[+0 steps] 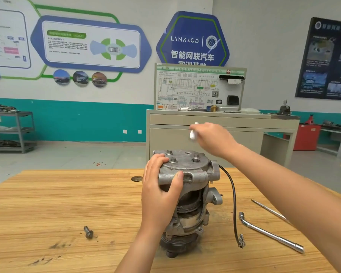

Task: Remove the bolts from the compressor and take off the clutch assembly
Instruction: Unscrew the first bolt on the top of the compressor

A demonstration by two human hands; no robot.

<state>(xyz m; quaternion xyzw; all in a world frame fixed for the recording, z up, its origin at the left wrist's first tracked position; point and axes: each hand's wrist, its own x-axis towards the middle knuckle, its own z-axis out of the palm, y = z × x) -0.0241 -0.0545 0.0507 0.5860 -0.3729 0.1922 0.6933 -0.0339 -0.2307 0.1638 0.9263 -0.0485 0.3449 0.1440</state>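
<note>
A grey metal compressor (193, 186) stands on end on the wooden table (57, 203), its black clutch pulley (177, 245) at the bottom. Three bolts (173, 160) stick up from its top plate. My left hand (161, 192) grips the compressor's upper left side, thumb on the front. My right hand (213, 138) is raised above and behind the top plate, closed around a small white object (193, 134); what it is I cannot tell. One loose bolt (88, 231) lies on the table to the left.
An L-shaped socket wrench (270, 232) and a thin metal rod (270, 210) lie on the table to the right. The compressor's black cable (233, 203) hangs down to a connector near the wrench. A beige cabinet (220, 123) stands behind the table.
</note>
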